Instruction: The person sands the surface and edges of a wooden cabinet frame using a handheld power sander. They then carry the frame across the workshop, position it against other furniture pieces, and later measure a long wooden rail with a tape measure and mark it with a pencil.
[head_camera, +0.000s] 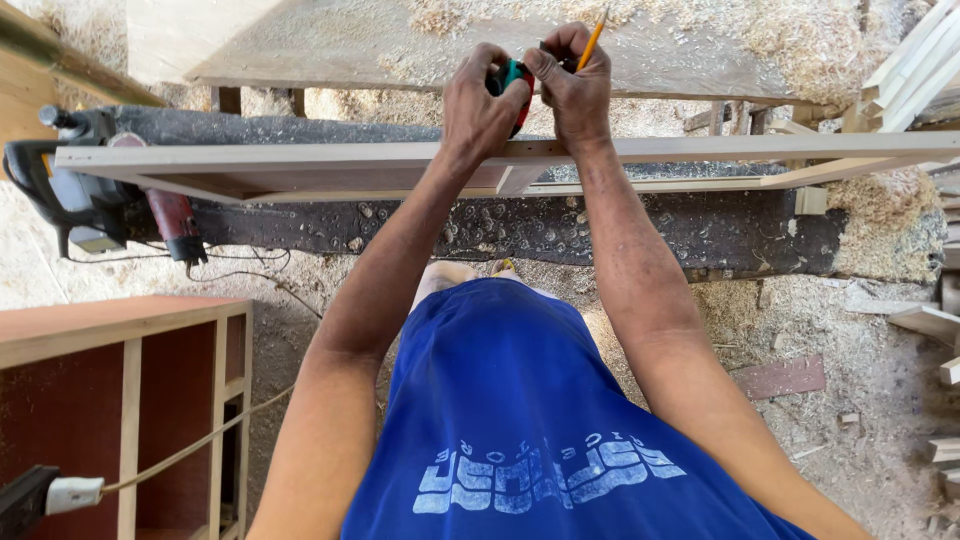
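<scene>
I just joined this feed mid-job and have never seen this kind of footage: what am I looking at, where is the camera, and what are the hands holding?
One picture, from a camera on the person's head, looking down their blue shirt and arms. The left hand has its grip on a small red-and-teal tool, probably a tape measure, though mostly hidden. The right hand holds a yellow pencil. Both rest on a long pale wooden frame lying across a dark, sawdust-covered workbench. A red-and-black power tool sits left; a reddish wooden cabinet stands below.
</scene>
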